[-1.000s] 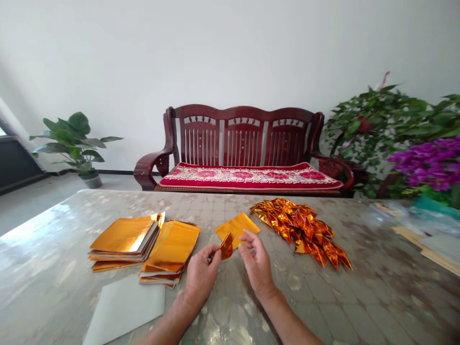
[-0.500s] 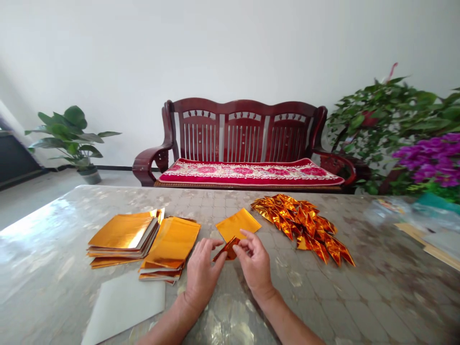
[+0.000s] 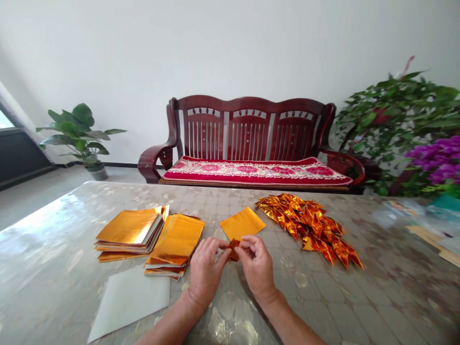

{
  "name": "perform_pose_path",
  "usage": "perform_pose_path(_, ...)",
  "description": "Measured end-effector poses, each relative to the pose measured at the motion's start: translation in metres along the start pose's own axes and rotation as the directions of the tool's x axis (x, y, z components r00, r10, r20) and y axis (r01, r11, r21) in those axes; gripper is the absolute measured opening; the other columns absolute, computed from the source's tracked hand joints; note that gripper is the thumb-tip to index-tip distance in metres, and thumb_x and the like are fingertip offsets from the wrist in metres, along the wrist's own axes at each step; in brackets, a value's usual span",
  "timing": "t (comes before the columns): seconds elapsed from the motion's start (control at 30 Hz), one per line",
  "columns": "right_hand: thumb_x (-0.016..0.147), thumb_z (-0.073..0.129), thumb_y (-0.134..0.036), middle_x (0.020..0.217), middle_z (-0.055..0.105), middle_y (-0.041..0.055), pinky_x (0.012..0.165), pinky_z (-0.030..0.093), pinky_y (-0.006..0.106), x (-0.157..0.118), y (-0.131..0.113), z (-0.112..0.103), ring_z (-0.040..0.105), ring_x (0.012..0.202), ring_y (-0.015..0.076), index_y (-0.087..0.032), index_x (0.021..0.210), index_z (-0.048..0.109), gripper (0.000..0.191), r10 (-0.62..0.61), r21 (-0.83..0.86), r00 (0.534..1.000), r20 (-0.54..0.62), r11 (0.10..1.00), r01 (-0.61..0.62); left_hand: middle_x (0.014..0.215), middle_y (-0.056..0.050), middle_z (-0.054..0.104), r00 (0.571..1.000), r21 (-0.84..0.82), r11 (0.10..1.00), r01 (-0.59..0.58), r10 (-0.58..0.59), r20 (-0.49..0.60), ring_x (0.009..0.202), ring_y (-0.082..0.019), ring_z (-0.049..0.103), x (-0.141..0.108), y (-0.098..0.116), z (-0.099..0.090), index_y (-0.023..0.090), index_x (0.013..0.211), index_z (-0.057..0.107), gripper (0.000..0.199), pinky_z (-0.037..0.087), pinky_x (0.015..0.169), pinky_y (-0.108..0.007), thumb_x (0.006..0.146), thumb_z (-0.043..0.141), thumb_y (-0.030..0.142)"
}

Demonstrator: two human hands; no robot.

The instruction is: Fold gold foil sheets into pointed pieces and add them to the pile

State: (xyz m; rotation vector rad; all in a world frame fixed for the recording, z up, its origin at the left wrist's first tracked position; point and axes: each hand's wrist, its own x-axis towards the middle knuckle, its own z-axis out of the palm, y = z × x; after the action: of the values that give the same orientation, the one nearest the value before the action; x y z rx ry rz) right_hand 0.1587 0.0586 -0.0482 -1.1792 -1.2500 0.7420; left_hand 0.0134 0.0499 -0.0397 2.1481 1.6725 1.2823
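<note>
Folded foil sits between my 2 hands, just on the near side of a flat gold sheet; whether it touches the desk I can't tell. My left grip pinches 1 end between thumb and fingers, my right grip the other. Material this thin could tear or crease off-line, I judge, if I pull unevenly — and a slack pinch might let a fold spring open. Sweeping left could topple the ragged nearer stack, beside the farther stack; sweeping right could scatter the heap of folded pieces.

The desk is glossy, grid-patterned, with glare at its far left. A pale sheet lies near my left forearm — plastic bags lie at the right. Beyond stands a dark red wooden bench with a patterned cushion, a potted plant to its left, leafy greenery and purple flowers to its right, and a white wall behind.
</note>
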Motion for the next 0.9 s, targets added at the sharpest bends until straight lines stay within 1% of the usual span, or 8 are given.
perform_pose_path(0.17,0.078,0.069,-0.031,0.078,0.070,0.0020,0.068,0.053,0.026,-0.0009,0.0043,0.0008,0.067,0.071,0.0170,-0.021,0.093,0.062,0.019,-0.051,-0.030,0.999,0.006,0.998,0.051,0.081,0.001,0.067,1.000,-0.021,1.000,0.019,-0.019,0.007,0.074,-0.017,0.057,-0.0006,0.0000,0.0006,0.022,0.087,0.063,0.007,0.041,0.072,-0.028,0.090,0.062,0.029)
perform_pose_path(0.43,0.083,0.067,-0.028,0.078,0.070,0.0003,0.063,0.050,0.024,-0.0013,0.0016,-0.0015,0.065,0.068,0.0147,-0.022,0.089,0.067,0.009,-0.205,-0.120,0.979,0.023,0.971,0.206,0.079,0.002,0.067,0.999,-0.128,0.990,0.051,-0.052,-0.003,0.073,-0.016,0.057,-0.0011,-0.0024,0.0051,0.022,0.087,0.064,0.007,0.042,0.071,-0.027,0.089,0.063,0.028)
perform_pose_path(0.73,0.088,0.065,-0.027,0.087,0.074,0.0023,0.069,0.054,0.028,-0.0018,0.0034,-0.0034,0.069,0.074,0.0171,-0.023,0.094,0.072,0.011,-0.251,-0.126,0.965,0.071,0.958,0.258,0.076,0.002,0.067,0.999,-0.187,0.982,-0.016,0.008,-0.041,0.073,-0.015,0.056,0.0002,0.0013,0.0040,0.021,0.084,0.065,0.009,0.042,0.070,-0.027,0.090,0.063,0.027)
perform_pose_path(0.9,0.088,0.065,-0.025,0.086,0.074,0.0026,0.073,0.054,0.028,-0.0009,0.0006,-0.0038,0.069,0.077,0.0177,-0.024,0.094,0.073,0.011,-0.300,-0.116,0.951,0.076,0.944,0.307,0.077,0.002,0.068,0.998,-0.219,0.975,-0.039,0.029,-0.050,0.075,-0.015,0.057,0.0004,0.0006,0.0043,0.021,0.084,0.065,0.009,0.042,0.071,-0.027,0.091,0.063,0.027)
